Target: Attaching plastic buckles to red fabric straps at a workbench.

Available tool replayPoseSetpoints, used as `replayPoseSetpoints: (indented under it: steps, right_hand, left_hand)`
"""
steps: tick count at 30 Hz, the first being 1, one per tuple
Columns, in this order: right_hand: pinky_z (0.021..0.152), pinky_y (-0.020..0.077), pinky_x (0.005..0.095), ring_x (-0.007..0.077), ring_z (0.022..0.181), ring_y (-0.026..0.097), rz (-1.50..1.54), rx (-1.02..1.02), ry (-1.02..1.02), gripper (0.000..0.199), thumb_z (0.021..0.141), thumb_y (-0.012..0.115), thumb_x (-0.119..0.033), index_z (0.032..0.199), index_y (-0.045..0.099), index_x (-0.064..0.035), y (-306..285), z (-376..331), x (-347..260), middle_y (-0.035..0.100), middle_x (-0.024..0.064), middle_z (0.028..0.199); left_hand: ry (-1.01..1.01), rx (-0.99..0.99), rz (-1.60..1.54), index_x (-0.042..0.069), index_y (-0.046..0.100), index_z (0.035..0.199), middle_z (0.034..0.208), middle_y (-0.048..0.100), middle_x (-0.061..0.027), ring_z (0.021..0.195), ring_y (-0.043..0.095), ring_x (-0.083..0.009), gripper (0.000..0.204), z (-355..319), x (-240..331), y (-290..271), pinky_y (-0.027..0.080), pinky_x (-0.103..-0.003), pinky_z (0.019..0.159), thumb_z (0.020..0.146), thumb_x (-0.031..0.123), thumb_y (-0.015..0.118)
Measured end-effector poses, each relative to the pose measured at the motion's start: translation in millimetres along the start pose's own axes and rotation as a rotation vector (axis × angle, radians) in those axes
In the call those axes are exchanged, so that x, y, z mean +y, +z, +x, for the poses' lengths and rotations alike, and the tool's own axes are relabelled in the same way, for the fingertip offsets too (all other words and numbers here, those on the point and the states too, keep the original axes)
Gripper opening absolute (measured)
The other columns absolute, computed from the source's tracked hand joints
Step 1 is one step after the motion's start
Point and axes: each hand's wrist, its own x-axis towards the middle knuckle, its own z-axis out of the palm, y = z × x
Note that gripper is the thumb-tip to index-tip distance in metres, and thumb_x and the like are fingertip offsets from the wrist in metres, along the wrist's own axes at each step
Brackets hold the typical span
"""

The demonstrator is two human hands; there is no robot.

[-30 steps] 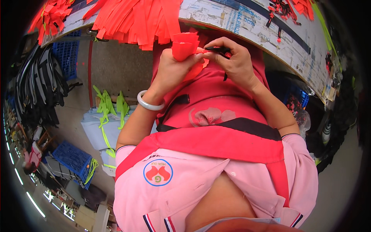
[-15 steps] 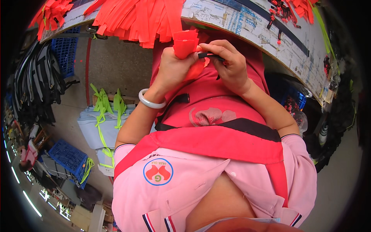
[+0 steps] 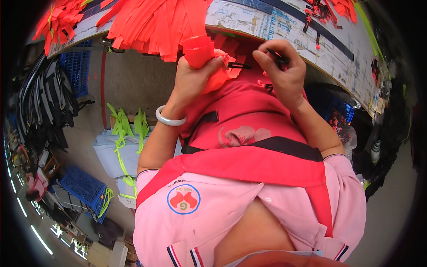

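Note:
My left hand (image 3: 192, 76), with a white bangle at its wrist, is closed round a bundle of bright orange-red strips (image 3: 198, 52). From the bundle's right side sticks out a small narrow black piece (image 3: 239, 65), apart from my right hand. My right hand (image 3: 289, 74) is curled, its fingers gripping small black pieces (image 3: 278, 57); their exact kind is unclear. Small pinkish-red bits and a black end show beside its thumb, over my red apron (image 3: 240, 111). A large fan of orange-red strips (image 3: 153, 29) hangs over the table edge beyond my left hand.
The worn white-topped table (image 3: 249, 18) curves across the front, with black pieces with red ends (image 3: 318, 18) at its right. On the left hang black and grey strips (image 3: 42, 98); a blue crate (image 3: 82, 184) and pale sheets tied with lime-green bands (image 3: 111, 153) sit on the floor.
My right hand has moved right, away from my left, letting go of the black piece at the bundle. My left hand has shifted slightly left with the strips.

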Motion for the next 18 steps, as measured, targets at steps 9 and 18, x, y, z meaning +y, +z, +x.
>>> replayPoseSetpoints:
  steps: [9,18]
  right_hand:
    - [0.043,0.0271,0.0194,0.0024,0.047,0.037,0.534,-0.189,0.394,0.018,0.088,0.068,-0.021,0.094,0.067,-0.0036,0.3,31.2,12.1,0.050,-0.0055,0.061]
    - [0.059,0.0393,0.0185,0.0028,0.070,0.049,0.240,-0.365,0.190,0.012,0.089,0.065,-0.012,0.095,0.065,-0.0015,4.1,30.6,-7.0,0.057,-0.0013,0.077]
  left_hand:
    - [0.267,-0.145,0.115,-0.003,0.065,0.098,0.088,0.066,-0.0051,0.082,0.063,-0.0128,0.011,2.0,61.5,23.2,0.051,-0.026,0.073,0.088,0.000,0.062]
    - [-0.149,0.007,-0.084,-0.003,0.064,0.102,0.073,0.064,-0.0077,0.060,0.061,-0.0137,0.015,7.1,55.3,7.3,0.050,-0.024,0.055,0.090,0.006,0.061]
